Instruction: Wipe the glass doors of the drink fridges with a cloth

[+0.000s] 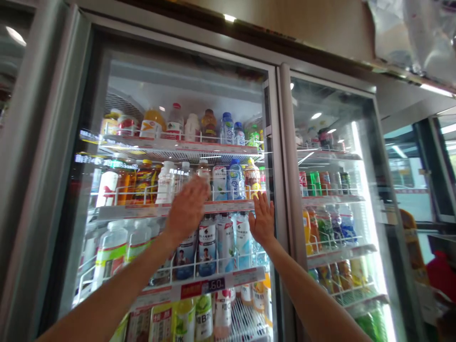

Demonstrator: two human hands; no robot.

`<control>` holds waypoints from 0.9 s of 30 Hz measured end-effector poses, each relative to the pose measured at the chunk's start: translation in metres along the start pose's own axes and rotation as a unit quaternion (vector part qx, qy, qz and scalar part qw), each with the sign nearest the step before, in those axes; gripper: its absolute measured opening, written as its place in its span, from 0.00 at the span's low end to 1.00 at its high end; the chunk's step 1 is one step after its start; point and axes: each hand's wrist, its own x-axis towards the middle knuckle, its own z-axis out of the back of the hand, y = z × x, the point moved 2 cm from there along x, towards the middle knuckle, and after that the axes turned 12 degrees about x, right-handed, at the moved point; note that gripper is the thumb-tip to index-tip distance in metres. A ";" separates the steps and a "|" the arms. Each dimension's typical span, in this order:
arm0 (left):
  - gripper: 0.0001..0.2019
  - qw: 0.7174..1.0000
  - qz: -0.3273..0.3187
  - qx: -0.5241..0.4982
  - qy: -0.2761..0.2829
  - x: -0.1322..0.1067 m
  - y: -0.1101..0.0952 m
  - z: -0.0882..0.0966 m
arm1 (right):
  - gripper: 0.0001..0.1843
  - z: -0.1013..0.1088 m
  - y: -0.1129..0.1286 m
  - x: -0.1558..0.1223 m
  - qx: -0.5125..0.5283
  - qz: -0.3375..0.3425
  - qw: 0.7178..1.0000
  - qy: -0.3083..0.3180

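Observation:
My left hand [189, 208] is raised before the glass door [192, 66] of a drinks fridge, level with the middle shelves. It is blurred, but looks flat with nothing in it; whether it touches the glass I cannot tell. My right hand [262, 217] is held up near the door's right frame, fingers stretched out and apart, palm towards the glass. No object shows in it. Behind the glass stand rows of bottles, among them a blue-capped bottle [235, 179] and a dark-labelled bottle [206, 249].
A second fridge door [331, 118] is on the right, with cans and bottles behind it. Between the doors runs a metal frame [290, 190]. A price strip [242, 278] edges a lower shelf. Plastic-wrapped goods [413, 35] hang over the upper right. A red object [441, 273] stands far right.

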 end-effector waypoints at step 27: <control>0.25 0.988 0.155 -0.014 0.011 -0.020 0.065 0.019 | 0.32 0.000 0.001 0.000 0.010 -0.024 1.000 0.017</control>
